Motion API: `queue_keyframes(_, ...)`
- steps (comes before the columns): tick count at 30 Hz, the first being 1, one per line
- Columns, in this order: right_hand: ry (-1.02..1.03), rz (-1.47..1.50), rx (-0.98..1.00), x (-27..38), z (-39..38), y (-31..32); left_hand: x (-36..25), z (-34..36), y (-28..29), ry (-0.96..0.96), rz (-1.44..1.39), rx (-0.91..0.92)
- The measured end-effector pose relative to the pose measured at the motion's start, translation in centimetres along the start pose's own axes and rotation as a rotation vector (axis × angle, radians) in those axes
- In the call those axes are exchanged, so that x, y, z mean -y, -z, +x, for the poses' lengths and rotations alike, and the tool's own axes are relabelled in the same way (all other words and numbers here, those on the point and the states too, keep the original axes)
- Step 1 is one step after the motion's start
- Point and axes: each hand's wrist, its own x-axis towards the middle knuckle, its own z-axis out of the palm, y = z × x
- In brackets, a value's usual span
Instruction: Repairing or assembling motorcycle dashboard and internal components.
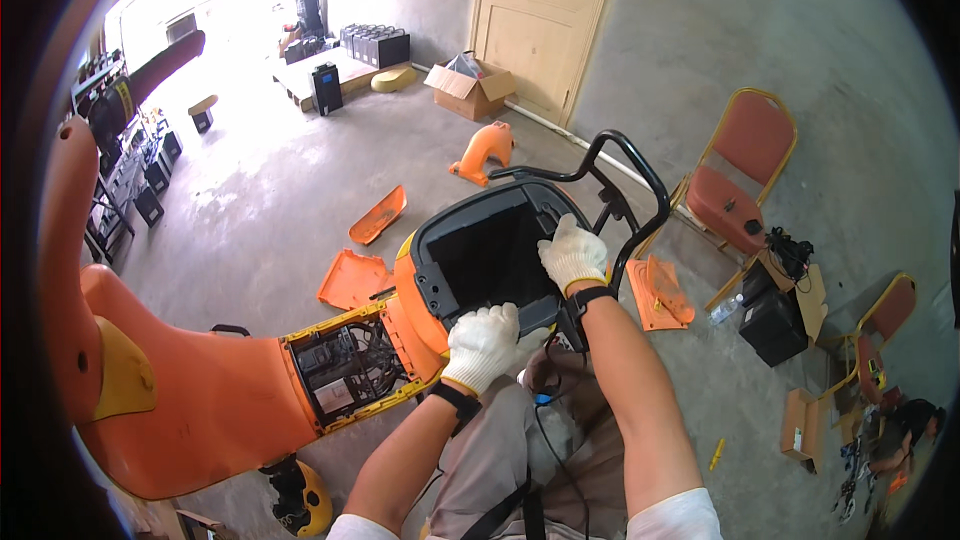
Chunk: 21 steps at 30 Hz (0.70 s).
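An orange electric scooter (215, 385) stands before me with its seat off. A black under-seat storage bucket (495, 245) sits in its rear body. My left hand (483, 345), in a white knit glove, is closed at the bucket's near rim, its fingertips partly hidden. My right hand (573, 252), gloved alike, has its fingers curled over the rim's right side, near the black grab rail (655, 190). Left of the bucket, an opened bay (350, 365) in the footboard shows wiring and dark parts.
Loose orange body panels (355, 280) lie on the floor beyond the scooter, with another panel (660, 293) to the right. A red chair (740, 175), a cardboard box (470, 87), a black case (773, 318) and a yellow-black helmet (305, 500) stand around. A yellow tool (717, 454) lies at lower right.
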Motion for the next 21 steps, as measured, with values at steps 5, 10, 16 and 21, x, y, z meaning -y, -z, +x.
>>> queue_keyframes(5,-0.007,0.096,-0.060,-0.9,0.2,0.6,-0.1,0.1,0.0,0.011,0.030,-0.001)
queue_keyframes(10,0.072,0.101,-0.204,-3.1,1.4,1.1,-0.2,0.2,-0.1,0.038,0.062,0.024)
queue_keyframes(16,0.237,-0.006,-0.200,-4.5,2.9,1.4,-0.5,0.2,0.2,0.058,0.070,0.053)
queue_keyframes(21,0.272,-0.020,-0.154,-3.8,3.0,2.1,-0.8,0.1,0.5,0.066,0.080,0.038)
